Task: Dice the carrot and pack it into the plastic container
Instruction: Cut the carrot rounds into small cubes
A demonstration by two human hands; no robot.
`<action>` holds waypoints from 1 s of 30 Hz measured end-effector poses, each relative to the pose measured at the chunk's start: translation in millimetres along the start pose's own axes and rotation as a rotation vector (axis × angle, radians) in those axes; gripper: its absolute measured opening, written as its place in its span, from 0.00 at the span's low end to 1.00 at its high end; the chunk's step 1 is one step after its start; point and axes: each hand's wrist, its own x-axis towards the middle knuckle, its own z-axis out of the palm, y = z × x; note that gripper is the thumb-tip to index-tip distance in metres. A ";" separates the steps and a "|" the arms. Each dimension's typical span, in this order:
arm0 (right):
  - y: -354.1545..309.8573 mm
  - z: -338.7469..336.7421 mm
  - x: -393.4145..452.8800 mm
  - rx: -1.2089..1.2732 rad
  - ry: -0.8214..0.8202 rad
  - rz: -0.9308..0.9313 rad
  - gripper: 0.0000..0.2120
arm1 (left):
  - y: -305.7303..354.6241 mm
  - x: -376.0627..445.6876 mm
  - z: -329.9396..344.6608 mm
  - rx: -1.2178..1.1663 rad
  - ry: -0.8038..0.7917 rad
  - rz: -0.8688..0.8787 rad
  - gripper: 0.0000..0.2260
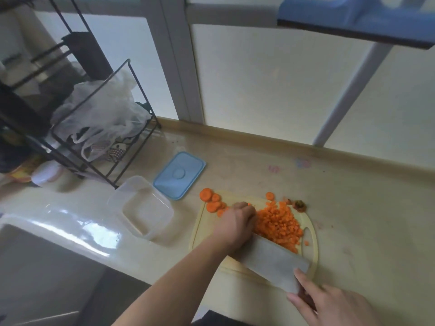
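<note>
Head view of a kitchen counter (353,208) during carrot dicing. A pale yellow cutting board (312,250) lies at lower centre of the frame. On its right half sits a heap of diced carrot (277,223), bright orange, cut into small, roughly even cubes, a few of them scattered loose toward the board's handle slot. At the board's upper left edge lie several uncut carrot slices (211,202), round discs overlapping one another; one more disc rests at the top edge of the board. A brownish carrot end (300,205) lies just off the board's upper right corner.

A broad cleaver (274,260) stands on its edge across the board, its flat side against the near edge of the heap. The left hand (237,223) is curled, knuckles up, at the far end of the blade beside the heap; what its fingertips hold cannot be told. The right hand (329,302), at lower right, grips the cleaver at its handle end, forefinger stretched along the top of the blade.

Left of the board stands a clear plastic container (144,208), open, with no carrot inside. Its blue lid (179,175) lies flat on the counter just above it. A black wire rack (101,128) holding crumpled plastic bags (103,109) fills the upper left.
</note>
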 end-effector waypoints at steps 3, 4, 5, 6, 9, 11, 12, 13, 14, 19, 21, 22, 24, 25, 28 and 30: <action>-7.2 1.1 -5.1 0.022 -0.015 0.068 0.38 | -43.8 2.5 -22.2 0.142 0.117 0.085 0.09; -10.4 1.1 -7.0 0.036 -0.034 0.092 0.38 | -58.9 1.3 -30.2 0.190 0.127 0.094 0.11; -13.5 1.4 -8.5 0.046 -0.042 0.113 0.37 | -72.5 -0.3 -38.5 0.221 0.125 0.089 0.14; -15.9 2.9 -11.3 0.055 -0.049 0.141 0.37 | -84.1 -2.0 -46.3 0.236 0.121 0.076 0.16; -27.2 2.7 -15.4 0.063 -0.070 0.247 0.38 | -112.9 -1.8 -57.4 0.230 0.089 0.061 0.14; -33.9 1.2 -16.6 0.037 -0.051 0.270 0.40 | -122.0 3.3 -58.7 0.194 0.059 0.079 0.13; -37.7 -1.7 -15.5 0.011 -0.052 0.283 0.40 | -124.1 5.7 -58.5 0.179 0.054 0.090 0.12; -41.3 -5.5 -13.5 0.015 -0.074 0.296 0.40 | -124.3 7.6 -58.5 0.170 0.053 0.099 0.11; -45.3 -10.1 -11.3 0.039 -0.108 0.309 0.39 | -122.4 8.4 -59.3 0.165 0.055 0.103 0.10; -55.0 -12.9 -10.4 0.077 0.031 0.297 0.39 | -112.7 -0.3 -56.7 0.160 0.130 0.096 0.13; -59.1 -14.2 -9.3 0.126 0.019 0.298 0.38 | -107.1 -7.2 -53.1 0.055 0.154 0.093 0.12; -62.4 -15.4 -8.1 0.166 -0.017 0.311 0.37 | -103.7 -12.7 -50.9 0.005 0.164 0.077 0.12; -62.3 -10.8 -9.8 0.252 -0.061 0.336 0.34 | -99.1 -27.8 -45.0 -0.090 0.199 0.043 0.13; -56.1 -3.7 -13.5 0.316 -0.088 0.389 0.32 | -97.7 -37.0 -41.6 -0.121 0.224 0.044 0.13; -52.4 -5.6 -16.5 0.536 -0.135 0.509 0.13 | -96.4 -64.0 -24.1 -0.104 0.291 0.091 0.10; -53.7 -9.1 -6.5 0.639 -0.193 0.394 0.16 | -93.7 -77.1 -10.0 -0.039 0.293 0.139 0.08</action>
